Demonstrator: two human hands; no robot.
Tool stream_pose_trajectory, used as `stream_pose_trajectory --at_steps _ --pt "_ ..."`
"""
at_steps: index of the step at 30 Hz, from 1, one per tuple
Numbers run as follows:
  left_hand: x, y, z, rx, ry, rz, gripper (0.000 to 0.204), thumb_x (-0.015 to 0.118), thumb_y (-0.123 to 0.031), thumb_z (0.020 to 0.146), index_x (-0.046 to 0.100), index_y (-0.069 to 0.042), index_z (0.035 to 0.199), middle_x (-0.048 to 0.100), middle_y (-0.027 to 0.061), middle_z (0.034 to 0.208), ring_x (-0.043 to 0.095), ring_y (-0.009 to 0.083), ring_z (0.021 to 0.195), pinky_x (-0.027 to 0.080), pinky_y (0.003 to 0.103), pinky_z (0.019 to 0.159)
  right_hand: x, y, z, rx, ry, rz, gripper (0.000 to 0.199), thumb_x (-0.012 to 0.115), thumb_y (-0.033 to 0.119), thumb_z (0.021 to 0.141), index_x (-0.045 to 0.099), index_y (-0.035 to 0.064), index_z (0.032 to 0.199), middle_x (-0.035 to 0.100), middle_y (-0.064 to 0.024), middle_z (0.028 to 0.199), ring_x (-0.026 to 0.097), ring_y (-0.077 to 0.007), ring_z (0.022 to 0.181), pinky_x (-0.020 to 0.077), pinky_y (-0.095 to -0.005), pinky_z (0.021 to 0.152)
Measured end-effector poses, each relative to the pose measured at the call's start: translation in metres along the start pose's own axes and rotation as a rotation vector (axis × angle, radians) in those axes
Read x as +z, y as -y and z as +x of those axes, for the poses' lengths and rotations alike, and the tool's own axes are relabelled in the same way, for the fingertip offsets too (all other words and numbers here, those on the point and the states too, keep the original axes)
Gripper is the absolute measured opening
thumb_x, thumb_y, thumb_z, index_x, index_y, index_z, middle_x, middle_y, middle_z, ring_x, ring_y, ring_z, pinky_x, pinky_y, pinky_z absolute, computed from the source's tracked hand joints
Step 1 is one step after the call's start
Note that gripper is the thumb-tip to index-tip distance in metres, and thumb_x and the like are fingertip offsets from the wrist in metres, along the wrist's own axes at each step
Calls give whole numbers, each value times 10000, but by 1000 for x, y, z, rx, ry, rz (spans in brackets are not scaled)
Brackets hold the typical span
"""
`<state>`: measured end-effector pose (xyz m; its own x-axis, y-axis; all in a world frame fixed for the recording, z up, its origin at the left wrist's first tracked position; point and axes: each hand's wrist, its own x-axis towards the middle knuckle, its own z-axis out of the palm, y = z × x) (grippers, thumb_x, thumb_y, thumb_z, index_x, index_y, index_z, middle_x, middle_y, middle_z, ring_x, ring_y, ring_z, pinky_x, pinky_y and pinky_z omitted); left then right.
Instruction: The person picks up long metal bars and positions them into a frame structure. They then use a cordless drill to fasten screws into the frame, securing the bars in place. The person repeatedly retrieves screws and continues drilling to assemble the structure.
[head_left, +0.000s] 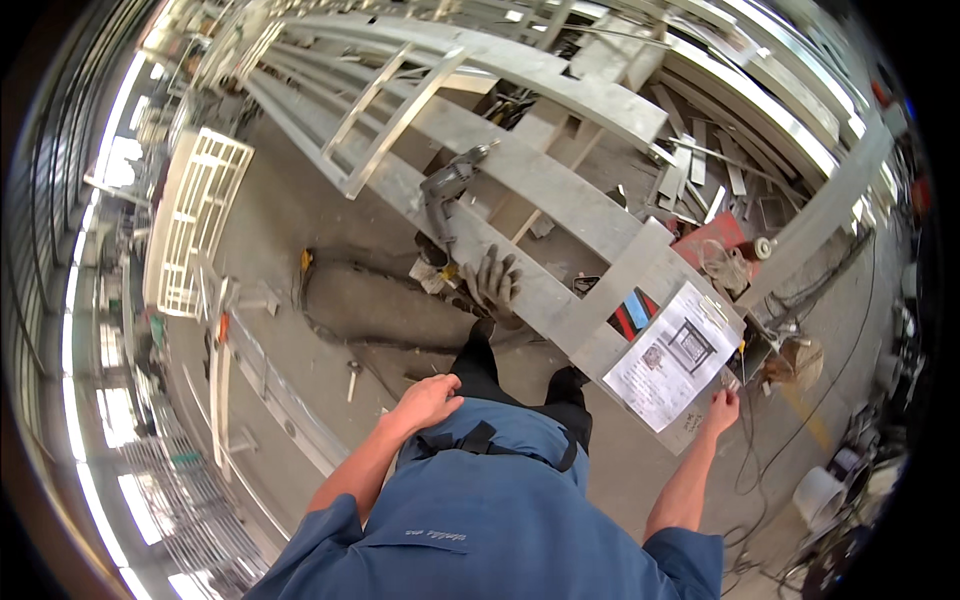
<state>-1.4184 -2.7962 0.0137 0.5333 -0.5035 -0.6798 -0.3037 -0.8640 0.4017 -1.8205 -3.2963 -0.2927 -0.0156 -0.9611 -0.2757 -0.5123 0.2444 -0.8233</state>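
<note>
My left hand (428, 400) is in front of my waist with its fingers curled in, and I see nothing in it. By the right edge of a printed drawing sheet (668, 362), my right hand (722, 408) is closed, its fingertips pinched. A small pale thing shows just above them; its kind is too small to make out. The sheet lies on a clipboard (722, 305) at the near end of the metal beams. Farther left on the beams rests a grey power drill (447, 190). A grey work glove (492, 282) lies over the beam's near edge.
Long metal beams (590, 205) stretch away to the far left, with a small frame (405, 115) across them. Offcuts (700, 165) are heaped beyond. A hammer (353, 380) and a dark hose (385, 345) lie on the floor. A white slatted panel (205, 220) stands at left; cables trail at right.
</note>
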Motion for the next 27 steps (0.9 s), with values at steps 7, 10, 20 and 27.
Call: stream_pose_trajectory --at_steps 7,10,20,27 --pt "5 72 9 -87 -5 -70 325 691 -254 885 644 -10 1094 698 179 1058 668 348 1022 530 443 877 25 40 -74 33 -94 125 93 626 76 966 637 15 1036 636 -17 877 617 -98 692 474 -227 554" --pt "-20 104 42 80 -133 -1 252 703 -220 858 652 -24 1009 693 161 961 673 346 944 534 445 831 30 64 -103 -50 -123 36 101 628 86 972 642 18 1045 646 -16 891 622 -94 695 472 -221 555" --pt "-177 170 296 371 -443 91 299 721 -283 861 641 -62 1046 632 165 1101 617 379 1047 495 507 887 70 121 -397 14 -203 -107 102 618 53 919 671 -17 972 652 -42 757 597 -115 662 492 -279 586" --pt "-232 137 417 283 -458 215 628 742 -442 848 528 -53 1293 582 180 1282 556 358 1230 461 504 1009 100 114 -598 240 -101 -231 105 632 46 893 674 -39 936 684 -85 765 662 -150 655 534 -297 621"
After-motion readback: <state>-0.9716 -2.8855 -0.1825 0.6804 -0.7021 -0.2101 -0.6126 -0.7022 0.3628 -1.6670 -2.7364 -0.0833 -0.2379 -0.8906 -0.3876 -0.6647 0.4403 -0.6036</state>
